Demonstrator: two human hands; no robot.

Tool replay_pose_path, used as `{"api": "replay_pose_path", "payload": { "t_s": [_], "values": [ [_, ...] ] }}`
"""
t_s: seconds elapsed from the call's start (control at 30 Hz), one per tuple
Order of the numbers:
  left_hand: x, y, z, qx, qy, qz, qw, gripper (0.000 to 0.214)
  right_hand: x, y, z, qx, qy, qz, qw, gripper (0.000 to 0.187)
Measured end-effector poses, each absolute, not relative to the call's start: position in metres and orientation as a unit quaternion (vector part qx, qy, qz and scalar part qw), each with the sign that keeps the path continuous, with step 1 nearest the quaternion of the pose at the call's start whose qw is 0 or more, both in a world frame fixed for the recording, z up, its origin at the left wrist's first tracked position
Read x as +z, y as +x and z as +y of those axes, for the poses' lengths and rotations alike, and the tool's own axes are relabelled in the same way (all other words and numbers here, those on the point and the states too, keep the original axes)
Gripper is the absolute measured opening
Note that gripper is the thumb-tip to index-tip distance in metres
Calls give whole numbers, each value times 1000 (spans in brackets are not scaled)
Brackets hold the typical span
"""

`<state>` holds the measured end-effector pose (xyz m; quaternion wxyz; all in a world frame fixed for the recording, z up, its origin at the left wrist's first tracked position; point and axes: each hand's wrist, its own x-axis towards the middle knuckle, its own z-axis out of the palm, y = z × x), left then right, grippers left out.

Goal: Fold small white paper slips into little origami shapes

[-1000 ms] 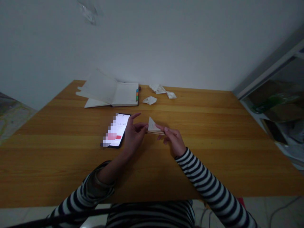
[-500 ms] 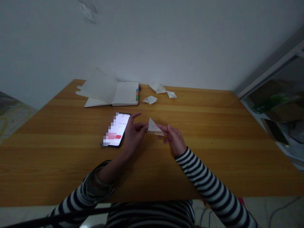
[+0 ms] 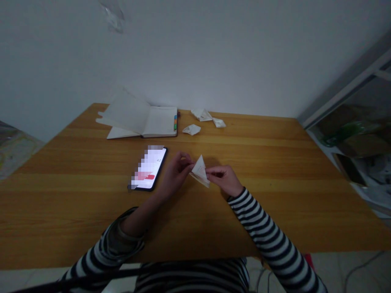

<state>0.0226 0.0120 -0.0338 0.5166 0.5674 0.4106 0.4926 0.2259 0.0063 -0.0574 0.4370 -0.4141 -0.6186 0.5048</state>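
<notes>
A small piece of folded white paper (image 3: 200, 171) with faint reddish print is held above the wooden table, its pointed tip upward. My left hand (image 3: 177, 173) pinches its left edge between thumb and fingers. From the other side, my right hand (image 3: 225, 179) grips the right edge with thumb and fingertips. A phone (image 3: 149, 169) with a lit, partly blurred screen lies flat on the table, just left of my left hand.
An open notebook (image 3: 160, 121) with coloured tabs and a raised page lies at the back left. Crumpled or folded white papers (image 3: 192, 130) rest near the wall. Beyond the table's right edge stands a shelf (image 3: 360, 138) holding various items.
The folded paper has turned, its tip now further right and its lower corner pointing down. My left fingers have curled in, and my right fingers have closed on the paper's right edge.
</notes>
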Motion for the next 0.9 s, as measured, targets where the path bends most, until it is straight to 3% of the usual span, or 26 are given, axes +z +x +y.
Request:
{"api": "replay_pose_path", "payload": {
  "t_s": [0.13, 0.37, 0.6, 0.73, 0.83, 0.9],
  "values": [
    [-37, 22, 13, 456, 611, 415, 497, 16, -61, 222, 6, 446, -453, -620, 460, 23],
    [-32, 27, 6, 385, 661, 424, 485, 30, -62, 218, 2, 268, -469, -698, 470, 21],
    [-32, 34, 0, 386, 604, 417, 559, 48, -57, 215, -3, 243, -387, -782, 424, 40],
    [-35, 27, 8, 391, 559, 420, 598, 37, -54, 222, 3, 242, -417, -737, 474, 35],
    [-31, 28, 8, 395, 538, 426, 611, 44, -54, 223, 5, 252, -424, -705, 509, 30],
    [-29, 33, 5, 398, 557, 420, 596, 44, -55, 219, 2, 243, -420, -725, 488, 32]
  ]
}}
